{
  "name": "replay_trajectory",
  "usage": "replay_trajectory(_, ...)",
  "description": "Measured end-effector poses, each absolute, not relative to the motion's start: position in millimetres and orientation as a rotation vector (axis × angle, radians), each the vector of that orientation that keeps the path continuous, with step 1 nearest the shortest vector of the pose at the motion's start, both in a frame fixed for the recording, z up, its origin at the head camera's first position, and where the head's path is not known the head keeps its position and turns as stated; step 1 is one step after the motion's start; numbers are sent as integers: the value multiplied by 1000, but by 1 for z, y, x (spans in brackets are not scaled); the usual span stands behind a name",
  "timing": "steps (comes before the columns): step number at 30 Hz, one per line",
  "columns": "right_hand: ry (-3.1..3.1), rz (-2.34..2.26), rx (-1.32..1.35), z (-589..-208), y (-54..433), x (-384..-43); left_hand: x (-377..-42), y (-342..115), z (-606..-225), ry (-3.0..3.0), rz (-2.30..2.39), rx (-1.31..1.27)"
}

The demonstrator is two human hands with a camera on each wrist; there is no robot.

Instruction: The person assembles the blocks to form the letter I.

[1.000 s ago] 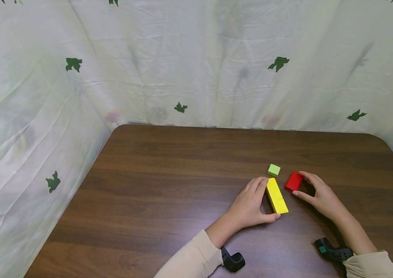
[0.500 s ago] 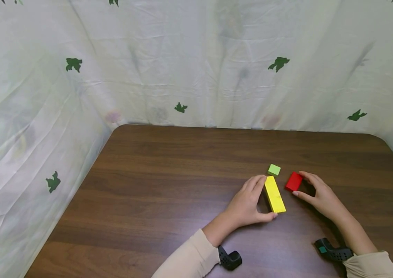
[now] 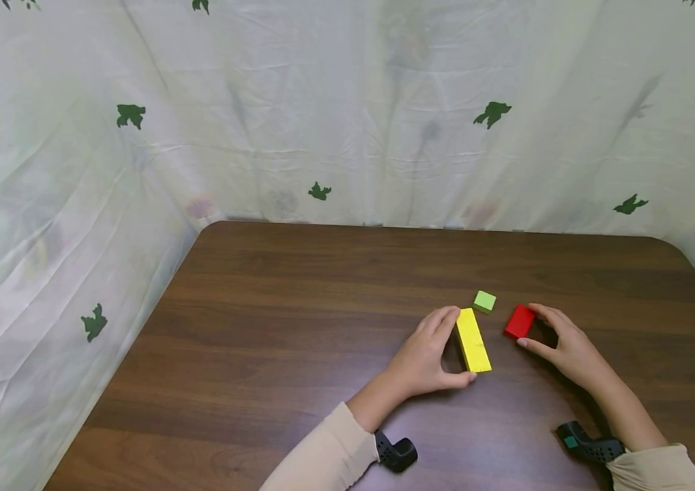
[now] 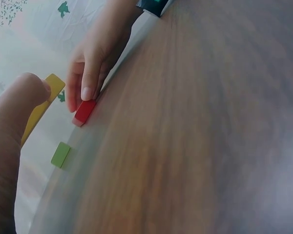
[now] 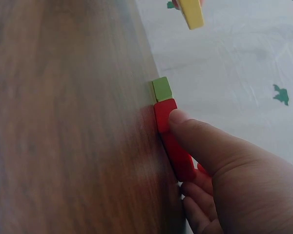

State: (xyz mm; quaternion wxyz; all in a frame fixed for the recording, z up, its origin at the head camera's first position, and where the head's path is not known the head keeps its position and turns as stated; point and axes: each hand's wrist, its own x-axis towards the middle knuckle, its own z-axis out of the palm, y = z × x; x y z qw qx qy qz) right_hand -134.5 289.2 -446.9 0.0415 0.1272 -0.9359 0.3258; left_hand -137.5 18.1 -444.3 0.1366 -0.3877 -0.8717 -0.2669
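Note:
A long yellow block (image 3: pixel 473 339) is pinched at its two ends by my left hand (image 3: pixel 417 358), thumb at the near end and fingers at the far one. In the right wrist view the yellow block (image 5: pixel 192 14) hangs clear of the tabletop. My right hand (image 3: pixel 577 354) pinches a red block (image 3: pixel 519 321), which lies on the table to the right; its thumb is on the near end and its fingers on the far end. A small light green block (image 3: pixel 484 301) rests on the wood just behind, between the two hands and touched by neither.
The dark brown wooden table (image 3: pixel 261 307) has rounded far corners. Behind it and along the left hangs a pale curtain (image 3: pixel 347 102) with green leaf-like shapes. Black wrist devices (image 3: pixel 396 455) sit at both sleeve cuffs.
My left hand has carried the yellow block left and slightly away from me, widening the gap to the red block. The right hand, the red block and the green block stay where they were.

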Motion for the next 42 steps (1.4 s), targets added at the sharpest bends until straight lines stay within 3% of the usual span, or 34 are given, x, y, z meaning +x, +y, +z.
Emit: replay_trajectory(42, -2832, 1022, 431, -447, 290, -135, -148, -21, -449, -2603, -832, -1126)
